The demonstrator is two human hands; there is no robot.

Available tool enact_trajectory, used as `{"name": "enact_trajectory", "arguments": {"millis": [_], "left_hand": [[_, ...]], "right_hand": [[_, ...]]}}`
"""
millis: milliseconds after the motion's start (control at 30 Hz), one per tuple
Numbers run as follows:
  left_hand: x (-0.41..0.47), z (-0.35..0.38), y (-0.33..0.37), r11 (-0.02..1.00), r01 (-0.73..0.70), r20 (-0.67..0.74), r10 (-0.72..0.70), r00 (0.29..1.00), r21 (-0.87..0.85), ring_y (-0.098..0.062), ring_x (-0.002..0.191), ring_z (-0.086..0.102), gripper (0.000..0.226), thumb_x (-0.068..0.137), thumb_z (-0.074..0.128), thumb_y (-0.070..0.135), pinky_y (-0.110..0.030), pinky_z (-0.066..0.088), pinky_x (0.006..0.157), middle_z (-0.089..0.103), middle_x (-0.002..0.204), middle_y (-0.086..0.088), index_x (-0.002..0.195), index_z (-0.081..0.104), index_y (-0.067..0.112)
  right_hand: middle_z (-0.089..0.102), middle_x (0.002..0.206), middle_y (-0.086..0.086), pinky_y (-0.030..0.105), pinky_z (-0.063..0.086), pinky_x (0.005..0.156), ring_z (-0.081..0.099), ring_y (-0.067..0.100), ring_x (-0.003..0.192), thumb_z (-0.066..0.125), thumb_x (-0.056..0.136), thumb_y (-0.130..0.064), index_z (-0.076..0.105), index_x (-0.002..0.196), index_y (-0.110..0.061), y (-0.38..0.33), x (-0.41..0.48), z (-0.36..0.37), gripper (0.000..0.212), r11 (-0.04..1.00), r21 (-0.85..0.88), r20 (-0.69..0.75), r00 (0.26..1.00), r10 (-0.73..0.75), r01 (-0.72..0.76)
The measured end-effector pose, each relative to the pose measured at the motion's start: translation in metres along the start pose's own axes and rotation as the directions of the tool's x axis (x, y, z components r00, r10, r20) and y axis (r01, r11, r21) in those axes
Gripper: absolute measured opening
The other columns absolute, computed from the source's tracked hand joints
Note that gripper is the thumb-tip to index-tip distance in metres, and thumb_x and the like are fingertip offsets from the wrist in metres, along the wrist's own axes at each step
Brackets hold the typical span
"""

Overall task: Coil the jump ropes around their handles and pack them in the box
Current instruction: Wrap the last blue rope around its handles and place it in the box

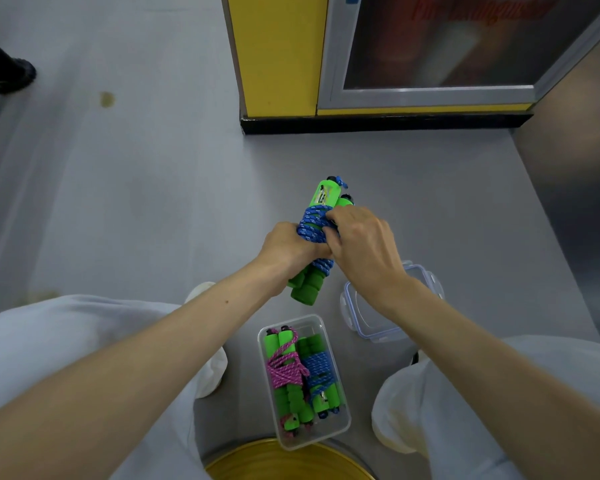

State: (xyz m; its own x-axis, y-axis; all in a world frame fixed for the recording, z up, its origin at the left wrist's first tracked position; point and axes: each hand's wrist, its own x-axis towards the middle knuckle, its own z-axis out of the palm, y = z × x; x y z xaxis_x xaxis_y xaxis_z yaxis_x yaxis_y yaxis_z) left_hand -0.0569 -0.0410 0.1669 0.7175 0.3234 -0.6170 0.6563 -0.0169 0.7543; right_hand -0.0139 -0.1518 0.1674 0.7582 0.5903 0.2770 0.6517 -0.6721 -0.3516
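Over grey floor (153, 202), a clear plastic box (340, 422) is holding two coiled ropes (284, 370). The left hand (284, 245) is gripping a third green-handled blue jump rope (314, 223), and the right hand (361, 244) is pinching its coils.

forearms (187, 327): bare | trousers (66, 341): pale grey, loose | footwear (212, 372): white

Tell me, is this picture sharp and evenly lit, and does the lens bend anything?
Head view: the light is soft and even, with no hard shadows on the floor; the blue rope is sharp, but the red lettering at the top is blurred; the wide lens stretches the forearms toward the lower corners and makes the yellow post lean.
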Motion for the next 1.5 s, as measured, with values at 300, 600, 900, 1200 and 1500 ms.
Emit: {"name": "enact_trajectory", "arguments": {"millis": [300,600,900,1200,1500], "left_hand": [[0.000,0.003,-0.004,0.995,-0.036,-0.007,0.037,0.999,0.088,-0.027,0.081,0.069,0.015,0.071,0.076,0.009,-0.038,0.059,0.075,0.070,0.088,-0.012,0.082,0.065,0.009],[0.002,0.005,-0.008,0.976,-0.049,-0.011,0.053,0.999,0.210,-0.026,0.078,0.069,0.018,0.069,0.077,0.010,-0.035,0.057,0.071,0.070,0.085,-0.010,0.081,0.065,0.010],[0.000,0.007,-0.003,0.964,-0.083,0.036,0.077,0.996,0.254,-0.024,0.078,0.067,0.015,0.070,0.076,0.011,-0.034,0.057,0.073,0.069,0.084,-0.009,0.078,0.063,0.012],[0.000,-0.007,-0.001,0.932,-0.121,0.068,0.104,0.992,0.341,-0.020,0.076,0.068,0.025,0.066,0.084,0.019,-0.032,0.057,0.070,0.071,0.084,-0.007,0.082,0.066,0.012],[-0.001,-0.004,0.006,0.928,-0.143,0.067,0.128,0.989,0.344,-0.020,0.070,0.066,0.017,0.068,0.078,0.013,-0.032,0.056,0.069,0.069,0.078,-0.006,0.078,0.065,0.009]], "right_hand": [[0.058,0.093,0.017,0.032,0.041,0.062,0.056,0.031,0.088,0.068,0.080,-0.002,0.065,0.089,0.004,0.001,0.001,0.000,0.012,0.993,-0.109,0.163,0.985,0.059,-0.041],[0.045,0.122,0.011,0.028,0.038,0.069,0.049,0.022,0.107,0.054,0.094,-0.014,0.049,0.122,-0.002,0.002,-0.002,0.002,0.031,0.975,-0.220,0.354,0.930,0.100,-0.021],[0.048,0.119,0.013,0.030,0.031,0.063,0.051,0.026,0.083,0.047,0.091,-0.011,0.053,0.113,0.000,0.004,0.003,-0.010,0.025,0.987,-0.112,0.325,0.934,0.146,-0.115],[0.047,0.100,0.016,0.034,0.034,0.076,0.044,0.022,0.086,0.064,0.076,-0.005,0.069,0.084,0.007,0.016,0.000,-0.007,0.015,0.969,0.213,0.279,0.958,0.060,-0.123],[0.052,0.114,0.014,0.033,0.020,0.089,0.046,0.028,0.100,0.068,0.067,-0.020,0.072,0.073,-0.005,0.006,-0.008,-0.003,0.017,0.976,-0.155,0.088,0.982,0.167,-0.153]]}}
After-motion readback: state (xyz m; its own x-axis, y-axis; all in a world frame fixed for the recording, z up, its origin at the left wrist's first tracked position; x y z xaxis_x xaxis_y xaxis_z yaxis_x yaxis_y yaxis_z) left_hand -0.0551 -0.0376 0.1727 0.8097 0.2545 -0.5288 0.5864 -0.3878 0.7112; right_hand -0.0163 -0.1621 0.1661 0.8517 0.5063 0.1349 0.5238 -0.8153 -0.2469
